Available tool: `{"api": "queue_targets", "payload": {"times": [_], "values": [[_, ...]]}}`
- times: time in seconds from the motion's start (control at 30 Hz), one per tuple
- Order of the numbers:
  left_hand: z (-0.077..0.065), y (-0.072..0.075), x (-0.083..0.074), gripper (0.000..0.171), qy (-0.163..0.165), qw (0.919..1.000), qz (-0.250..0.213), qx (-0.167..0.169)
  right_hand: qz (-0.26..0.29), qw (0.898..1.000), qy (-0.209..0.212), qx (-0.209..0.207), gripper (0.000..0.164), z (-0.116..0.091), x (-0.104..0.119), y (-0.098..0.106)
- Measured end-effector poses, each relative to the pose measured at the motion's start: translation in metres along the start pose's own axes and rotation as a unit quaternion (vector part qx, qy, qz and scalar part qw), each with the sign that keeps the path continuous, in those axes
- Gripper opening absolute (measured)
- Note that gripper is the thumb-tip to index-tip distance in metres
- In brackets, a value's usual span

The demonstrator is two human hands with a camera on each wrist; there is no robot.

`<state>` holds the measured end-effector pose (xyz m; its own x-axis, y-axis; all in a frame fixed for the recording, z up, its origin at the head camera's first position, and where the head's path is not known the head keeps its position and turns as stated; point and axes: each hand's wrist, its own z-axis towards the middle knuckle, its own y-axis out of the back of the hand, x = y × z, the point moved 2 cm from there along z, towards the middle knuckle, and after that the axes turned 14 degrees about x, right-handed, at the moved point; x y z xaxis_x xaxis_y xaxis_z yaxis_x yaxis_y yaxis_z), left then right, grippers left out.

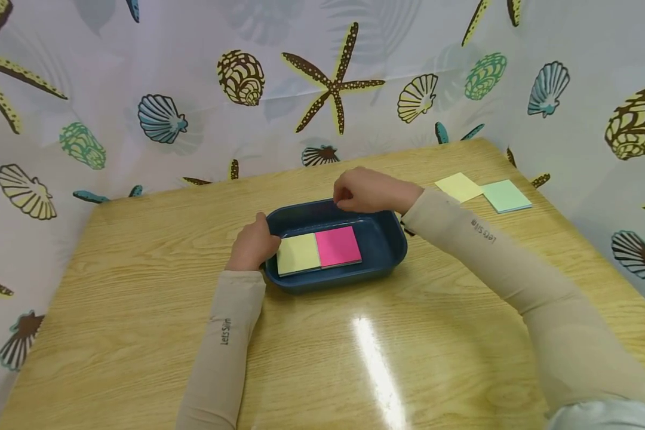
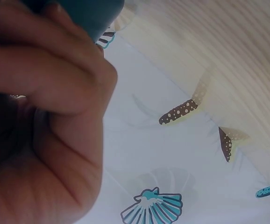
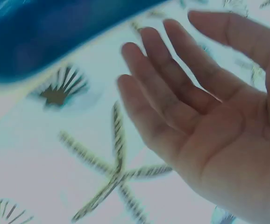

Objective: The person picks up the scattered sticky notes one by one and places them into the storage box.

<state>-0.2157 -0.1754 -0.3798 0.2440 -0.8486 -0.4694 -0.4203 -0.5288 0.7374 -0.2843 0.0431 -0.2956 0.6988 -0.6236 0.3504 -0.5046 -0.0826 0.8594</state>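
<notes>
A dark blue rectangular tub (image 1: 378, 239) with rounded corners sits on the wooden table. Inside it, a yellow sticky-note pad (image 1: 298, 253) and a pink sticky-note pad (image 1: 338, 246) lie flat side by side. My left hand (image 1: 254, 243) grips the tub's left end, its thumb over the rim; the left wrist view shows the curled fingers (image 2: 55, 74) close up, with a bit of the tub above. Over the tub's back rim hovers my right hand (image 1: 373, 191). Seen in the right wrist view, that palm holds nothing and its fingers (image 3: 172, 88) are loosely extended, apart from the tub.
Toward the table's back right corner lie a pale yellow pad (image 1: 458, 187) and a light green pad (image 1: 507, 196), their corners nearly meeting. A curtain (image 1: 193, 60) printed with shells and starfish hangs behind the wooden table (image 1: 156, 286) and along its sides.
</notes>
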Motion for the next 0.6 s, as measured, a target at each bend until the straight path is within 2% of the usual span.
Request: {"api": "queue_targets", "payload": {"times": [0.13, 0.27, 0.37, 0.47, 0.6], "values": [[0.000, 0.000, -0.001, 0.068, 0.001, 1.0000, 0.003, -0.001, 0.033, 0.996, -0.036, -0.072, 0.020, -0.014, -0.033, 0.017], [0.001, 0.000, 0.000, 0.068, 0.004, 1.0000, 0.003, -0.001, 0.069, 0.987, -0.099, -0.104, 0.024, -0.026, -0.077, 0.024], [0.001, 0.000, 0.000, 0.069, 0.007, 1.0000, 0.003, 0.001, 0.086, 0.981, -0.154, -0.077, 0.029, -0.033, -0.114, 0.020], [0.001, -0.001, 0.001, 0.069, 0.008, 1.0000, 0.002, 0.004, 0.087, 0.972, -0.217, -0.023, 0.038, -0.040, -0.149, 0.012], [0.002, -0.001, 0.001, 0.071, 0.010, 0.9999, 0.000, 0.006, 0.091, 0.948, -0.302, 0.029, 0.047, -0.052, -0.189, -0.002]]}}
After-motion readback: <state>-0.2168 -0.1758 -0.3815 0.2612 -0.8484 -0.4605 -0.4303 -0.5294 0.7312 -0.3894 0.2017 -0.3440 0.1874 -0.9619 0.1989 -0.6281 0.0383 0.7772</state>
